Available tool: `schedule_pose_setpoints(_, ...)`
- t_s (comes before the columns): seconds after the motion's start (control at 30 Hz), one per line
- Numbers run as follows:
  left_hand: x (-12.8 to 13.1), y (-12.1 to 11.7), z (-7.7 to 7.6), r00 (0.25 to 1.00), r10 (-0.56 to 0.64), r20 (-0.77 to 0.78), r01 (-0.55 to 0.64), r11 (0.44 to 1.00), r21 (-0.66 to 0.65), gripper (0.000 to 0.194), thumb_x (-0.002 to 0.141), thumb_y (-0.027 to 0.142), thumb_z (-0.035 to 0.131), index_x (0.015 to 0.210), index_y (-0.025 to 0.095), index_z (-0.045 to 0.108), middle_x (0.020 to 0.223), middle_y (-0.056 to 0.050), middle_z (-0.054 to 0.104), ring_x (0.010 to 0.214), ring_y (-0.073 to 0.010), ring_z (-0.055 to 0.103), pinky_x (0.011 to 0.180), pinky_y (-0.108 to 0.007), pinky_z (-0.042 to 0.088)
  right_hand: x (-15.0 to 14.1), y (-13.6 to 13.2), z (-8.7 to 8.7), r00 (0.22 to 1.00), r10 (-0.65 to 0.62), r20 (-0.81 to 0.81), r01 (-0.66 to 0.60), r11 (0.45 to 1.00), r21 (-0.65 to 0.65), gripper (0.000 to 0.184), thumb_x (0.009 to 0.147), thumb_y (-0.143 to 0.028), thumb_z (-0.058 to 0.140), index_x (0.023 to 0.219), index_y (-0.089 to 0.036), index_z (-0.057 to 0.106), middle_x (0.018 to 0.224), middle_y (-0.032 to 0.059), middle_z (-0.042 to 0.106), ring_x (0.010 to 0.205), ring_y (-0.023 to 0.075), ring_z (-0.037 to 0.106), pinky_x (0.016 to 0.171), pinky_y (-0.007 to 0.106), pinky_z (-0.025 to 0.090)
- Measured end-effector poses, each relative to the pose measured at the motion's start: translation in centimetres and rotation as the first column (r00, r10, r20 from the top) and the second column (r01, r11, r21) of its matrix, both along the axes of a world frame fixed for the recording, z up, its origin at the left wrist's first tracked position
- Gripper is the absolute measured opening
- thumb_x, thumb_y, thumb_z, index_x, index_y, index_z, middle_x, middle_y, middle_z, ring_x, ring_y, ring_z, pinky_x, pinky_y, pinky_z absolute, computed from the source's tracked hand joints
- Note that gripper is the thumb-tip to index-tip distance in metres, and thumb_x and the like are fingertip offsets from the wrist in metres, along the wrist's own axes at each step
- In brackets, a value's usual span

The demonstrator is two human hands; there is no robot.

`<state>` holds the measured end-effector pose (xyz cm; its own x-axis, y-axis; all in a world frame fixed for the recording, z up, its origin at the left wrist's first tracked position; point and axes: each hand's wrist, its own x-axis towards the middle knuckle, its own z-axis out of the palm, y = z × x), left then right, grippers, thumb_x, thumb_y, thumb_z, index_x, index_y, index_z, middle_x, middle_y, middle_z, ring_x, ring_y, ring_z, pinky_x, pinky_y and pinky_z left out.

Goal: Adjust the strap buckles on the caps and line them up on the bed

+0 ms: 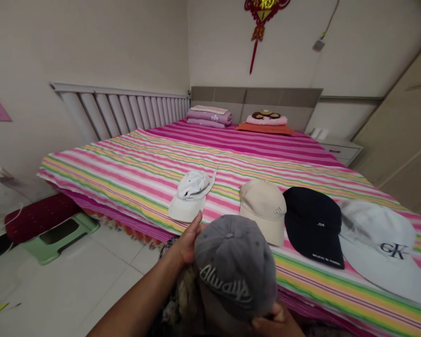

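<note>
A grey baseball cap (235, 262) with "Always" stitched in white is held up in front of me, its brim pointing down toward my body. My left hand (190, 238) grips its left edge, thumb raised. At the lower right edge, the fingers of my right hand (274, 320) pinch the cap. On the bed beyond lie a small white cap (189, 196) with a loose strap, a beige cap (263, 210), a black cap (314, 222) and a white cap with "CK" lettering (382, 248). Those last three sit side by side in a row, edges touching or overlapping.
The bed (126, 168) has a striped sheet and a white side rail (126, 110). Folded purple bedding (208, 117) and a pink and orange stack (266, 122) rest by the headboard. A green stool (61, 236) stands on the tiled floor at left.
</note>
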<state>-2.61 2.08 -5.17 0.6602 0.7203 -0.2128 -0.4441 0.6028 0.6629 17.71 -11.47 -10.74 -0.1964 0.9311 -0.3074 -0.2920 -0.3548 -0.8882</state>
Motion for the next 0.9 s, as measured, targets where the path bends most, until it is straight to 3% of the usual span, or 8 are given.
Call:
schedule_pose_setpoints(0.13, 0.9, -0.6, 0.7, 0.994, 0.108, -0.002, -0.108, 0.990, 0.087, 0.029, 0.059, 0.018, 0.069, 0.087, 0.012, 0.065, 0.068, -0.006, 0.067, 0.057, -0.0166, 0.060, 0.064, -0.030, 0.045, 0.4, -0.6, -0.5, 0.993, 0.028, 0.116, -0.030, 0.999, 0.022, 0.025, 0.052, -0.031, 0.074, 0.074, -0.020, 0.068, 0.072, 0.0029, 0.066, 0.074, 0.0239, 0.059, 0.073, 0.035, 0.043)
schedule_pose_setpoints(0.3, 1.9, -2.4, 1.5, 0.981, 0.085, -0.173, -0.019, 0.936, 0.351, 0.028, 0.060, 0.025, 0.071, 0.087, 0.017, 0.068, 0.073, -0.004, 0.068, 0.062, -0.0135, 0.060, 0.063, -0.024, 0.044, 2.9, -0.9, 2.0, 0.983, 0.172, -0.062, -0.161, 0.975, 0.154, 0.059, 0.047, -0.049, 0.075, 0.099, -0.022, 0.063, 0.093, 0.0071, 0.065, 0.091, 0.0276, 0.056, 0.083, 0.037, 0.039)
schedule_pose_setpoints(0.4, 2.7, -3.5, 2.4, 0.965, -0.012, -0.260, 0.195, 0.694, 0.693, 0.021, 0.070, 0.030, 0.063, 0.087, 0.019, 0.070, 0.093, -0.008, 0.067, 0.089, -0.0188, 0.059, 0.079, -0.028, 0.042, 3.6, -0.1, 4.1, 0.973, 0.040, -0.229, 0.008, 0.978, 0.206, 0.056, 0.058, -0.069, 0.054, 0.084, -0.022, 0.066, 0.080, 0.0081, 0.066, 0.078, 0.0241, 0.058, 0.075, 0.035, 0.043)
schedule_pose_setpoints(0.47, 3.1, -4.2, 3.0, 0.957, -0.051, -0.286, 0.270, 0.521, 0.810, 0.023, 0.078, 0.030, 0.053, 0.092, 0.021, 0.069, 0.105, -0.009, 0.063, 0.100, -0.0203, 0.055, 0.086, -0.030, 0.038, 3.5, 0.6, 5.1, 0.976, -0.004, -0.216, 0.047, 0.981, 0.191, 0.051, 0.060, -0.066, 0.056, 0.072, -0.018, 0.066, 0.068, 0.0074, 0.063, 0.063, 0.0191, 0.057, 0.062, 0.030, 0.044)
schedule_pose_setpoints(0.53, 3.4, -4.7, 3.2, 0.955, -0.068, -0.289, 0.288, 0.452, 0.844, 0.026, 0.082, 0.029, 0.046, 0.096, 0.023, 0.068, 0.111, -0.009, 0.060, 0.104, -0.0203, 0.053, 0.089, -0.031, 0.037, 3.2, 1.2, 5.7, 0.989, 0.014, -0.144, 0.011, 0.985, 0.175, 0.040, 0.060, -0.054, 0.066, 0.069, -0.015, 0.064, 0.055, 0.0034, 0.058, 0.047, 0.0119, 0.049, 0.048, 0.023, 0.038)
schedule_pose_setpoints(0.63, 3.2, -5.1, 2.7, 0.958, -0.117, -0.263, 0.285, 0.510, 0.811, 0.023, 0.080, 0.027, 0.050, 0.091, 0.020, 0.069, 0.114, -0.009, 0.058, 0.107, -0.0227, 0.051, 0.089, -0.033, 0.035, 2.6, 1.4, 6.2, 0.996, 0.051, -0.069, -0.036, 0.979, 0.200, 0.028, 0.068, -0.040, 0.066, 0.073, -0.013, 0.062, 0.046, -0.0012, 0.053, 0.037, 0.0059, 0.040, 0.040, 0.018, 0.028)
schedule_pose_setpoints(0.8, 3.4, -5.1, 1.3, 0.986, -0.168, -0.002, 0.153, 0.895, 0.420, 0.026, 0.061, 0.034, 0.069, 0.078, 0.015, 0.063, 0.086, -0.007, 0.063, 0.082, -0.0184, 0.057, 0.073, -0.027, 0.040, 1.6, 0.9, 6.6, 0.998, 0.042, -0.048, -0.030, 0.973, 0.228, 0.028, 0.070, -0.041, 0.064, 0.075, -0.013, 0.061, 0.050, -0.0007, 0.055, 0.039, 0.0061, 0.042, 0.040, 0.018, 0.028)
schedule_pose_setpoints(0.9, 4.2, -5.0, 1.4, 0.982, -0.175, -0.071, 0.189, 0.929, 0.317, 0.036, 0.058, 0.028, 0.072, 0.090, 0.016, 0.061, 0.083, -0.005, 0.063, 0.073, -0.0132, 0.056, 0.066, -0.022, 0.039, 1.4, 0.7, 7.0, 1.000, 0.026, 0.005, -0.027, 0.976, 0.217, 0.031, 0.070, -0.043, 0.063, 0.076, -0.013, 0.060, 0.052, -0.0011, 0.054, 0.038, 0.0057, 0.040, 0.039, 0.018, 0.027)
